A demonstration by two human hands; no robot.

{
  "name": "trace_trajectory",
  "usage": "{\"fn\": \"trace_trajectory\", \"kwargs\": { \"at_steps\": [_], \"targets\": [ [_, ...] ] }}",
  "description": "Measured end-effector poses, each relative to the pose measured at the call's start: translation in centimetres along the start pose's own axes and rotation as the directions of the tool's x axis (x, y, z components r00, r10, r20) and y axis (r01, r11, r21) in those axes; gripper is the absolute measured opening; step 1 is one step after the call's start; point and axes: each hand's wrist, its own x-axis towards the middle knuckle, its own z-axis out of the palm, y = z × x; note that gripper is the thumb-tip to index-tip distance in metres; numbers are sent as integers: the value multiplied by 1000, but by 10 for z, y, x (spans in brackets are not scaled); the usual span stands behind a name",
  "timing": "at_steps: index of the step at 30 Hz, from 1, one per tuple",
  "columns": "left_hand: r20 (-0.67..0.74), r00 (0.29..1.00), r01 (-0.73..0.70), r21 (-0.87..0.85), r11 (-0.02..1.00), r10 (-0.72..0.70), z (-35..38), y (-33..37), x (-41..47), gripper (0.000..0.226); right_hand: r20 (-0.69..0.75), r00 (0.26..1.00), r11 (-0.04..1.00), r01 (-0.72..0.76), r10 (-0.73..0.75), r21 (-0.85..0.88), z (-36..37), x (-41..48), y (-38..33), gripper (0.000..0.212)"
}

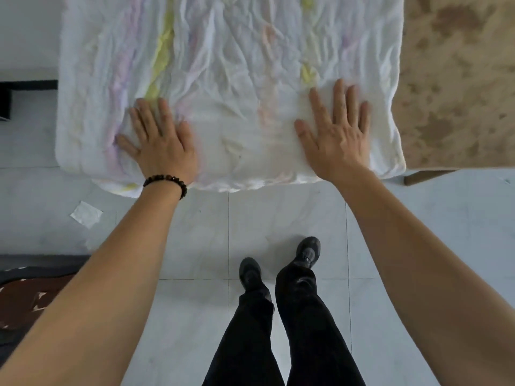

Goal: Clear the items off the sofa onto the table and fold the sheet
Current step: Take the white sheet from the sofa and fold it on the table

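- A white crinkled cotton sheet with faint yellow, lilac and peach stripes lies spread flat and seemingly doubled over. Its near edge is rounded and thick. What carries it is hidden beneath it.
- The left grip, a bare hand, lies palm down on the sheet's near left part. Its fingers are straight and spread, released and clasping nothing.
- A dark beaded bracelet circles that wrist, right at the sheet's near edge.
- The right grip, also a bare hand, presses flat on the sheet's near right part. Its fingers are fanned out and straight, likewise released.
- The two are well apart, with a stretch of wrinkled sheet between them.
- A tan plush surface with brown mottling sits just beside the sheet's right edge, which overlaps it slightly.
- A pale grey tiled floor runs below the sheet's near edge.
- The person's black shoes and black trousers stand there, nearer than the sheet.
- A small white square scrap of paper lies on the floor, near the sheet's near left corner.
- A dark brown patterned thing shows far off to the sheet's near left, too cropped to identify.
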Motion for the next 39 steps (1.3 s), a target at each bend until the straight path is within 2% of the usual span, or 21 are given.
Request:
{"fn": "trace_trajectory", "kwargs": {
  "at_steps": [3,8,12,16,18,20,22,25,28,31,33,36,39],
  "targets": [
    [-14,1000,4,26,1000,-4,1,3,-2,59,42,998,998,-45,47,-40,5,4,5,70],
    [32,999,-6,46,999,5,-5,5,-4,64,58,997,998,-38,41,-52,1,5,2,71],
    [154,988,-39,85,996,25,-14,4,1,66,173,984,998,-39,48,-56,-9,8,-1,73],
    [333,943,-30,38,999,16,-32,6,5,69,378,922,993,-39,77,-109,-32,15,-6,75],
    [370,927,-61,2,998,56,-42,2,5,70,405,908,989,-55,107,-139,-44,19,-16,77],
    [333,935,-90,-109,990,122,-53,-10,7,67,358,923,983,-94,145,-156,-52,29,-35,77],
    [218,966,-90,-210,974,136,-66,-31,10,66,292,949,988,-79,116,-133,-54,45,-65,71],
    [135,991,58,-284,957,-20,-78,-76,34,67,206,977,999,50,-46,-13,-47,76,-135,66],
    [225,956,269,-433,860,-186,-78,-129,77,65,138,970,979,194,-202,70,-28,122,-228,65],
    [423,882,455,-650,608,-207,-74,-174,122,56,105,926,932,360,-363,41,-2,180,-323,66],
    [522,834,528,-658,537,-181,-63,-195,145,42,115,900,906,424,-420,-5,16,212,-368,66],
    [636,756,616,-611,497,-155,-28,-215,172,54,120,917,917,391,-380,-81,40,228,-391,66],
    [735,664,725,-590,355,-135,14,-213,194,58,58,925,917,380,-376,-116,49,226,-391,65]
  ]
}}
